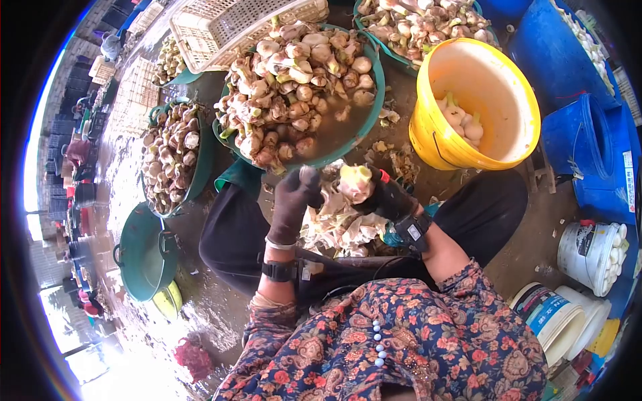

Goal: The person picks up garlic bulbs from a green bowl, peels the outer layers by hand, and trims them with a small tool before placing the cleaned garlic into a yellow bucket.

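Observation:
My right hand (391, 199), in a dark glove, holds a pale bulb (355, 183) with a yellowish top, above a heap of peeled skins (344, 227) between my legs. Just left of it is my left hand (294, 197), also gloved, its fingers curled in; whatever they may hold is hidden. In front of both hands stands a large green tub (379, 93) of unpeeled bulbs (287, 80) in brownish water. A yellow bucket (428, 134) at the front right has several peeled white bulbs (461, 121) at its bottom.
Another tub of bulbs (170, 157) and a green basin (139, 250) are at the left. A cream crate (234, 27) leans at the big tub's back edge. Blue containers (558, 53) and a white bucket (580, 250) stand at the right.

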A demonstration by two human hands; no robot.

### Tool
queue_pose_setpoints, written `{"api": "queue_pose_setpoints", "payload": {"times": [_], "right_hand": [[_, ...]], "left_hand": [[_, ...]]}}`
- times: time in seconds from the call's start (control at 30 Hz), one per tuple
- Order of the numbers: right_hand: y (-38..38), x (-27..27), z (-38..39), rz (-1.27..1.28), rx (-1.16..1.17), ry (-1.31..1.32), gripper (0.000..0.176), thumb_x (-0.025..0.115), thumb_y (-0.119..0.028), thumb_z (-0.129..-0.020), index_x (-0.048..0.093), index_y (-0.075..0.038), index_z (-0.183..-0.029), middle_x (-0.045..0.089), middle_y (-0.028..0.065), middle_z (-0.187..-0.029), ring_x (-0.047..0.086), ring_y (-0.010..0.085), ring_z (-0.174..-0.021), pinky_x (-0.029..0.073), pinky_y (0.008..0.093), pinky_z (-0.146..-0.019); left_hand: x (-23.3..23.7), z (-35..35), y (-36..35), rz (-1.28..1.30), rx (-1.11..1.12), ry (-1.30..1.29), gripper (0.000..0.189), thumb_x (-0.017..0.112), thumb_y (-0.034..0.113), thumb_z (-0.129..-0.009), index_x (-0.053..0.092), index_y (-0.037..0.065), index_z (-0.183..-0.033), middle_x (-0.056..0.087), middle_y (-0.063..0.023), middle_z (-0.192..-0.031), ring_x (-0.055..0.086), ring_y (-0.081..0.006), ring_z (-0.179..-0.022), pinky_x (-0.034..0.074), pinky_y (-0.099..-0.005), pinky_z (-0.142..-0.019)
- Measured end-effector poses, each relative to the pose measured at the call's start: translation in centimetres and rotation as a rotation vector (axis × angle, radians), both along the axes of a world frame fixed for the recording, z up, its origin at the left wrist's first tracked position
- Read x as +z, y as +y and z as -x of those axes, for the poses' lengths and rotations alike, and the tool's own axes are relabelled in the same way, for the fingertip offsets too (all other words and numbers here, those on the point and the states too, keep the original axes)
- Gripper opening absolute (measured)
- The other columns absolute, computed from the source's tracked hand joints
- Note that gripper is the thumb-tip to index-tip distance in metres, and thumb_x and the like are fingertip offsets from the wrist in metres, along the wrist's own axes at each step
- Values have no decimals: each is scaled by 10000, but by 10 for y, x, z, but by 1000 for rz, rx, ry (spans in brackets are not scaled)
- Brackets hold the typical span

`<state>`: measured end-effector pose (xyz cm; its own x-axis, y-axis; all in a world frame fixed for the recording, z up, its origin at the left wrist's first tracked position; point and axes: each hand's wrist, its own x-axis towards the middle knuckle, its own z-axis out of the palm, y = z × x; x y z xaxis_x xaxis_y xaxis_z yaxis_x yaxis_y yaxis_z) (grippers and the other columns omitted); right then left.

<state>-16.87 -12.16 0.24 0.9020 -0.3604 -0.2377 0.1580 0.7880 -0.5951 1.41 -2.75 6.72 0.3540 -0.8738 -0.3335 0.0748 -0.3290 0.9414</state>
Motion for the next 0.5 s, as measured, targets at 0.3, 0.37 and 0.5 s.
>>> {"api": "queue_pose_setpoints", "payload": {"times": [0.3,0.37,0.5], "right_hand": [[1,4,-5,56,-2,123,509,449,-493,-899,547,-80,-1181,624,17,-1015,569,66,-748,428,196,-596],[9,6,-6,-16,-90,111,495,446,-462,-907,551,-55,-1168,624,32,-1027,596,90,-825,451,210,-663],[10,3,-10,-59,-122,120,469,471,-425,-902,561,-34,-1145,621,41,-1029,605,111,-902,463,227,-726]], "left_hand": [[-7,32,-6,55,-22,-106,214,636,94,-841,627,-26,-1018,628,-9,-808,522,-39,-655,425,-188,-568],[-18,33,-8,148,-32,-254,204,626,87,-846,627,-25,-1017,635,-14,-809,537,-50,-678,436,-194,-597],[-23,39,-6,226,9,-620,167,586,64,-867,628,-27,-1000,654,-29,-842,570,-78,-741,461,-217,-679]]}}
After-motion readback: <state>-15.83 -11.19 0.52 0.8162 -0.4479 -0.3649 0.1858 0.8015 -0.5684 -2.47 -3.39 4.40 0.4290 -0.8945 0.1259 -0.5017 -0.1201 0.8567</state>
